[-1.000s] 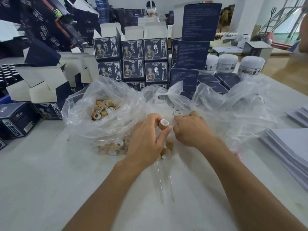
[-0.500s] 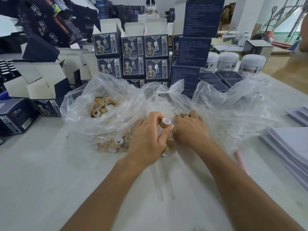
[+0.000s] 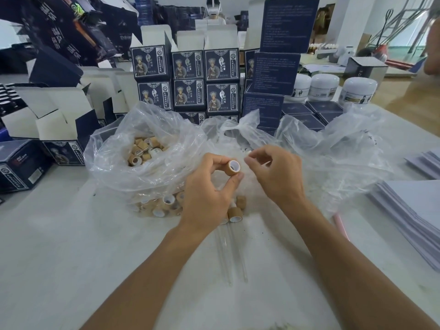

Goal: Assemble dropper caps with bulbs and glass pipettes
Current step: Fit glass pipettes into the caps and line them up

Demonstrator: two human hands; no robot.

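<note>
I see my left hand (image 3: 207, 186) pinching a tan dropper cap (image 3: 234, 167) between thumb and forefinger above the white table (image 3: 71, 246), its open end facing my right hand (image 3: 276, 177). That hand's fingertips pinch a small white bulb (image 3: 248, 152) just beside it. 2 glass pipettes (image 3: 234, 253) lie below.
</note>
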